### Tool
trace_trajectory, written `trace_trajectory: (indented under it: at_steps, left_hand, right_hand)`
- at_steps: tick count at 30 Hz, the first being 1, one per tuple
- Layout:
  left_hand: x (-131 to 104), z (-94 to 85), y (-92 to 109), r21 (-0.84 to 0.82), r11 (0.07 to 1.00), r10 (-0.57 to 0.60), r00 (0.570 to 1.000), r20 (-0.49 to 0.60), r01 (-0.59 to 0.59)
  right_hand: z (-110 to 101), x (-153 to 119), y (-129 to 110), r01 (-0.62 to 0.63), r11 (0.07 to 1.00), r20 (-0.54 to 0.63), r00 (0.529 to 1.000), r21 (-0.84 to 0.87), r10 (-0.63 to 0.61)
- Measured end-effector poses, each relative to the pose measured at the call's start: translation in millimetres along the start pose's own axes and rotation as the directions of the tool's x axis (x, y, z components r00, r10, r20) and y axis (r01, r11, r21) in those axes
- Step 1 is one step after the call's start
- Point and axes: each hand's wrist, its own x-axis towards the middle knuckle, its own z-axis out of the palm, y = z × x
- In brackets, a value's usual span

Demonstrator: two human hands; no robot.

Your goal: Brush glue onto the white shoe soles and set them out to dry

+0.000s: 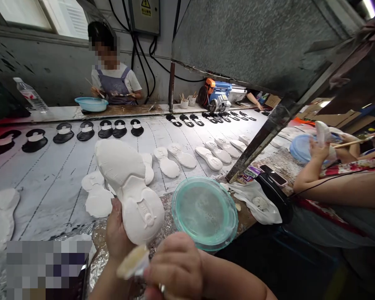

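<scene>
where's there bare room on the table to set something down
Bare table shows between the left black pieces and near-left soles; another patch separates these from the right black pieces. Crowded: far soles, clustered beyond the bowl.

white soles (183, 157) on lined worktop (56, 175)

Note window (28, 12) at upper left, clear plastic bottle (31, 96) below it. See grey electrical box (151, 24) with yellow warning label (146, 8) at top, left of centre; black cables (133, 54) beneath. Spot blue-and-orange machine (220, 89) at upper centre-right. Find dark-screened phone (272, 175) right of centre. Log aproned person (114, 87) at upper left, beside pale blue basin (92, 107).
</scene>
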Motion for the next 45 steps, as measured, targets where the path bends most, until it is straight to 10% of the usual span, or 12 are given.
trace_trajectory:
  at_steps: [5, 17, 23, 31, 34, 37, 42, 45]
  left_hand:
    - [3, 24.4, 13, -0.102, 0.991, -0.109, 0.976, -0.188, 0.091]
    - [10, 11.0, 23, 0.03, 0.917, -0.389, 0.909, -0.148, 0.397]
    - [10, -6.7, 8, 0.215, 0.936, -0.286, 0.958, -0.003, 0.28]
    - [-3, -7.2, 1, 0.426, 0.905, -0.055, 0.995, 0.085, 0.014]
    - [2, -7.1, 5, 0.358, 0.93, -0.121, 0.99, 0.074, 0.087]
    - [16, -7.4, 16, 0.161, 0.937, -0.32, 0.947, 0.037, 0.31]
    - [31, -35.2, 27, -0.127, 0.991, -0.028, 0.993, 0.118, 0.043]
    - [26, -70.1, 17, -0.117, 0.959, -0.226, 0.943, 0.246, 0.26]
  right_hand:
    - [-5, -18, 1, -0.132, 0.99, 0.078, 0.989, 0.042, 0.128]
    - [-42, -29, 14, -0.537, 0.838, 0.08, 0.843, 0.098, 0.531]
    - [-37, -28, 21, -0.615, 0.787, -0.036, 0.786, 0.049, 0.617]
    - [-27, -3, 12, -0.571, 0.821, -0.027, 0.821, 0.014, 0.571]
    - [-30, -4, 13, -0.566, 0.82, 0.038, 0.824, 0.085, 0.565]
    - [-40, -19, 20, -0.703, 0.701, -0.014, 0.705, 0.121, 0.71]
    - [-68, -63, 40, -0.899, 0.437, -0.176, 0.437, -0.04, 0.882]
    - [-71, -87, 48, -0.937, 0.308, -0.13, 0.33, -0.164, 0.935]
